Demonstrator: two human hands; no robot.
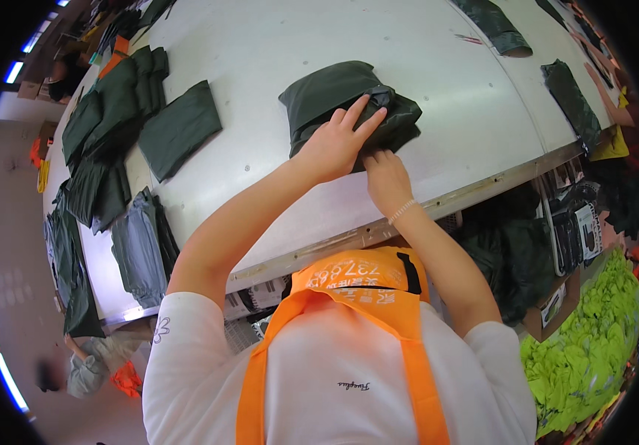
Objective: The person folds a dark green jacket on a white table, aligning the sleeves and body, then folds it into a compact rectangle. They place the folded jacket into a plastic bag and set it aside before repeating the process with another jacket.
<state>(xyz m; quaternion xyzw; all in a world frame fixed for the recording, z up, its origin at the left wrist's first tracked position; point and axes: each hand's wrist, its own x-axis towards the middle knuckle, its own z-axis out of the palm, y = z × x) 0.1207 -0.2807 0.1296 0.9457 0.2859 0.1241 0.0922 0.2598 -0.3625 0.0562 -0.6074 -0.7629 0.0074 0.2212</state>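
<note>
Dark green fabric bundle [328,90] meets both hands [332,147] [389,182], left spread on top, right's fingertips hidden, grip unclear.

Bench [475,133]: smooth, faintly glossy top. Dark green folded bundle [327,87]: cloth-like, creased, slight sheen. Orange apron [353,271]: matt cloth. Lime-green heap [586,348]: crumpled, cloth or plastic unclear.

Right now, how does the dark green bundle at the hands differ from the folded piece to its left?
The bundle has the left hand on it and the right hand at its near edge; no hand touches the folded piece. The bundle is rumpled on its right side, while the folded piece looks flatter and smoother. Both are dark green and lie on the pale table.
</note>
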